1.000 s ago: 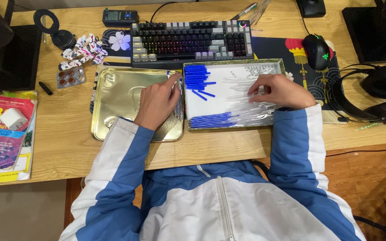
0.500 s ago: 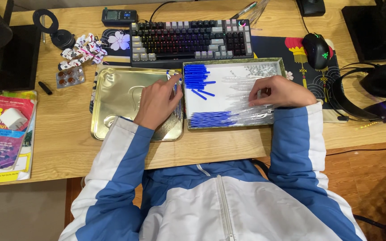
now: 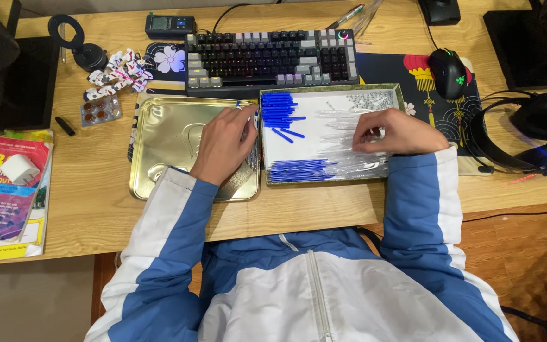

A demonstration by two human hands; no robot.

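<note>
A white-lined tray [image 3: 395,95] holds blue pen caps [image 3: 278,109] at its top left, blue refills [image 3: 301,170] along its bottom left and clear pen barrels [image 3: 343,136] in the middle. My right hand [image 3: 392,132] rests on the clear barrels with fingers curled on one. My left hand [image 3: 225,141] lies over the right edge of an empty gold tin lid [image 3: 163,142]; its fingertips pinch a small blue piece next to the caps.
A keyboard [image 3: 270,58] sits behind both trays. A mouse [image 3: 447,74] and black headphones [image 3: 539,130] are to the right. Books [image 3: 4,190] with a white charger, a pill blister [image 3: 99,109] and a black marker lie on the left.
My right hand has shifted slightly left across the clear barrels. My left hand stays at the tin lid's right edge, its fingers working a blue piece.
</note>
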